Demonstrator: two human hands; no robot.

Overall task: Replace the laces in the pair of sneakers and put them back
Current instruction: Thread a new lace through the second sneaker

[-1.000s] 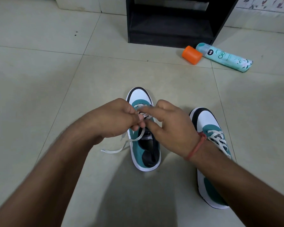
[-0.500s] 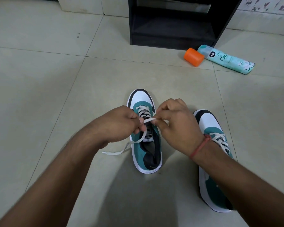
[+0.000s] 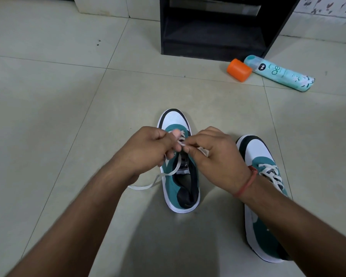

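White lace point(image 3: 169, 174) trails off teal sneaker point(image 3: 180, 188).

Both hands work over the left sneaker point(image 3: 180, 176) on the tiled floor point(image 3: 48, 116). The left hand point(image 3: 146, 148) and right hand point(image 3: 214, 156) pinch its white lace point(image 3: 176, 166), whose loose end trails onto the tiles. The laced right sneaker point(image 3: 262, 196) stands beside it (partly under the right forearm). Beyond lie an orange cap point(image 3: 239, 70) and a turquoise spray can point(image 3: 278, 72), near a black shelf unit point(image 3: 218, 27).
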